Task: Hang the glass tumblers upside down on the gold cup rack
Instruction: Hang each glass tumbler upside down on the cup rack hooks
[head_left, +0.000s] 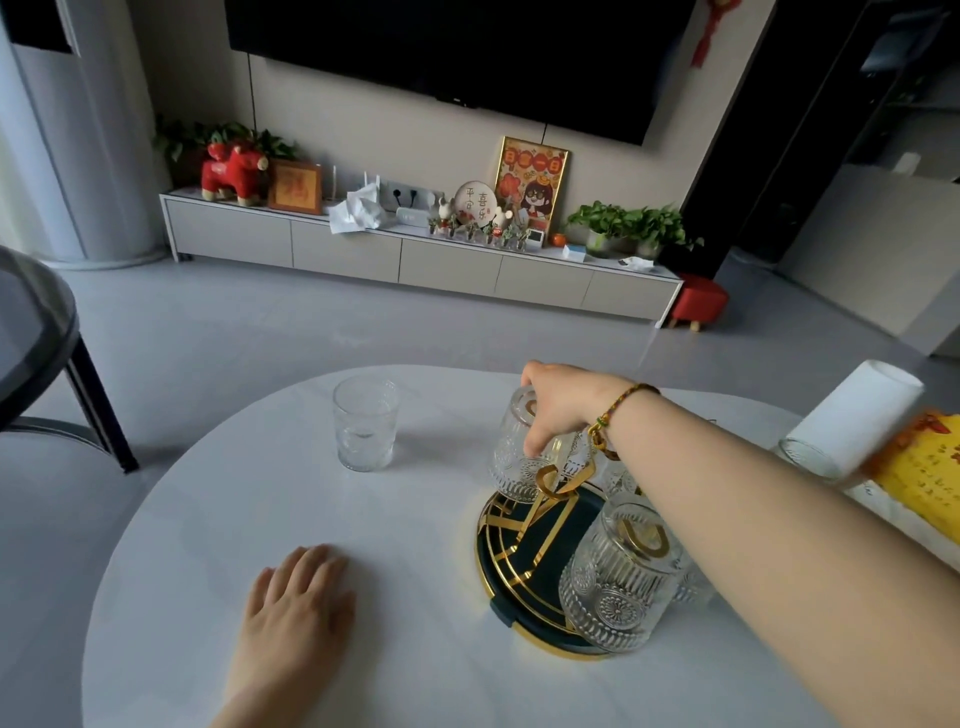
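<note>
The gold cup rack stands on a dark round tray with a gold rim at the right of the white table. My right hand grips the base of an inverted embossed glass tumbler that sits tilted over a gold hook at the rack's far left. Another tumbler hangs upside down on the near hook. More inverted glasses are partly hidden behind my forearm. One tumbler stands upright on the table, left of the rack. My left hand lies flat on the tabletop, holding nothing.
A white paper roll in a glass holder and a yellow packet sit at the table's right edge. A dark chair stands at the left. A TV cabinet lies across the floor beyond.
</note>
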